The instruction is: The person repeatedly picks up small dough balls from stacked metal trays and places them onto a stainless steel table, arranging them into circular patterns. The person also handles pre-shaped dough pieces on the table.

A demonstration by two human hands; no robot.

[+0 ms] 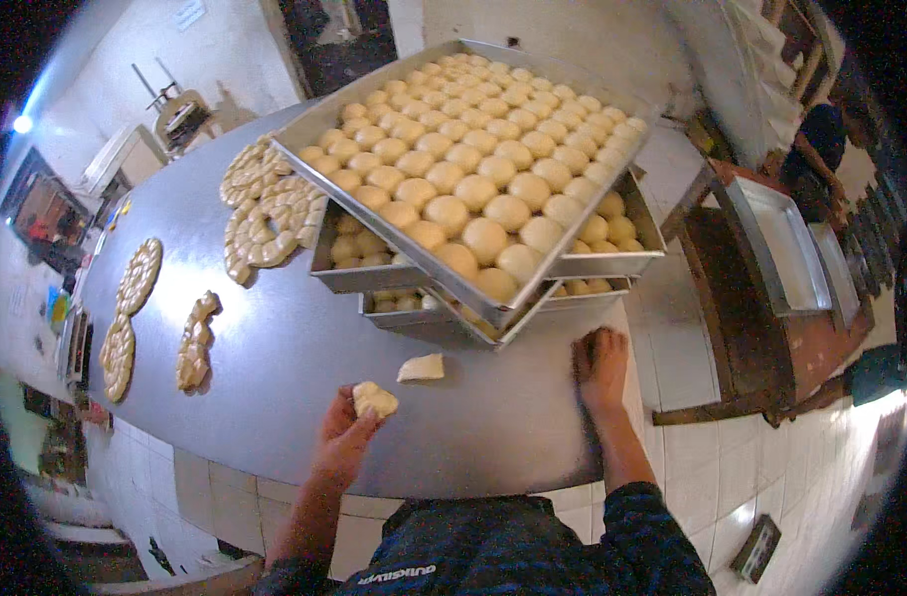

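Note:
My left hand [345, 432] grips a small pale lump of dough [375, 400] between thumb and fingers, a little above the metal tabletop [453, 439]. Just beyond it lies a loose, flat-cut dough piece [421, 368]. My right hand [604, 365] is down on the table near its right edge, fingers curled under; whether anything is beneath them is hidden. Ahead of both hands rises a stack of metal baking trays, set crosswise. Rows of round dough balls [476, 192] fill the top tray [424, 272], and more balls show in the trays below.
Braided dough pieces [263, 231] lie left of the stack. Farther left are a twisted dough strip [196, 343] and a ringed strip [132, 316]. On the right, a wooden table [811, 365] bears a metal tray [785, 242]; a person [818, 149] is beyond it.

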